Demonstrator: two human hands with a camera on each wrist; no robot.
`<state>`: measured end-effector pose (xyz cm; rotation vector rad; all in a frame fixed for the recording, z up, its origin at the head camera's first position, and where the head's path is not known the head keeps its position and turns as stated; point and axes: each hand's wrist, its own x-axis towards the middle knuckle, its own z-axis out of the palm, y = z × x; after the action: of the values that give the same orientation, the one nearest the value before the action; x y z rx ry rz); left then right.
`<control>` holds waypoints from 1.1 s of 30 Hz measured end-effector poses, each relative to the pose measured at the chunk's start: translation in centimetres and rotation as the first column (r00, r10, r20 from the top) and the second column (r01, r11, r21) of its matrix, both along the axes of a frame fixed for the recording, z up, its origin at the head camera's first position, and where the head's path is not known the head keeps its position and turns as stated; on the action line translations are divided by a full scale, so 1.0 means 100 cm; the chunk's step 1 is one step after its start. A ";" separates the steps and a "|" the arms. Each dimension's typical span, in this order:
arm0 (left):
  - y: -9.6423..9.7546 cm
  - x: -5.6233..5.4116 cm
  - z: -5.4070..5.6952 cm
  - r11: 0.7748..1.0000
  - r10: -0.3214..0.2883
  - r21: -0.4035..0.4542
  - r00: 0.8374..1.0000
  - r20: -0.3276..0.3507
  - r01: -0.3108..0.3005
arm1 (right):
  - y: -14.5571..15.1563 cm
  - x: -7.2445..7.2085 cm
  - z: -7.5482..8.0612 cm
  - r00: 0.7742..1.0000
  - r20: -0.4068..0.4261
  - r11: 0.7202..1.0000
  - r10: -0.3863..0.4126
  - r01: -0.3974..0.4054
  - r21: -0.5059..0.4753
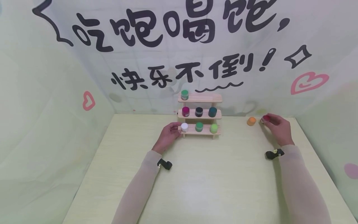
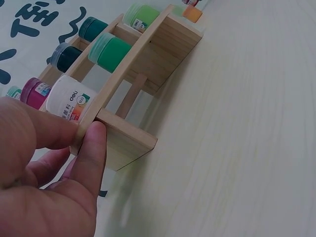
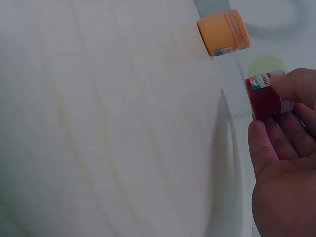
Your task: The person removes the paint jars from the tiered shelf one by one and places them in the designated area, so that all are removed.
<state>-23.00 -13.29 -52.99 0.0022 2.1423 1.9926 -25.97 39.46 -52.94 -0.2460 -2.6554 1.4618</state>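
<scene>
A three-step wooden display rack [image 1: 205, 99] stands against the back wall, holding several small paint jars. My left hand [image 1: 168, 137] pinches the left end of its lowest step between thumb and fingers, right beside a white paint jar [image 2: 69, 98]. Far over to the right, my right hand [image 1: 280, 129] holds a dark red paint jar [image 3: 264, 101] between thumb and fingers. In the right wrist view its label faces up, and the fingers hide part of it. An orange paint jar [image 1: 251, 121] sits on the table just left of that hand.
On the top step is one green jar [image 1: 184, 95]. The middle step carries a magenta jar [image 1: 185, 111], a black jar [image 1: 199, 112] and a teal jar [image 1: 212, 112]. Beside the white jar are a green jar [image 1: 199, 127] and a light green jar [image 1: 213, 128]. Printed cloth [image 1: 156, 102] hangs behind.
</scene>
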 end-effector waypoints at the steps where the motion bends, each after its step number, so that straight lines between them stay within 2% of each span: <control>1: 0.000 0.000 -0.001 1.000 0.000 -0.003 1.000 -0.001 0.000 | 0.000 0.000 0.000 1.000 0.004 1.000 0.002 -0.002 0.008; 11: 0.000 0.001 -0.002 1.000 0.007 -0.011 1.000 0.000 -0.007 | 0.000 0.000 -0.004 0.998 0.053 0.999 0.026 -0.028 0.041; 23: 0.000 0.002 -0.002 1.000 0.015 -0.021 1.000 0.011 -0.015 | -0.002 -0.002 -0.006 0.997 0.064 0.995 0.042 -0.047 0.087; 33: 0.001 0.002 0.001 0.999 0.023 -0.027 1.000 0.016 -0.022 | 0.001 0.000 -0.002 0.996 0.082 0.998 0.030 -0.034 0.045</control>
<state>-22.80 -13.19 -52.93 -0.0420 2.1686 1.9687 -25.99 39.52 -53.10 -0.2656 -2.7659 1.4275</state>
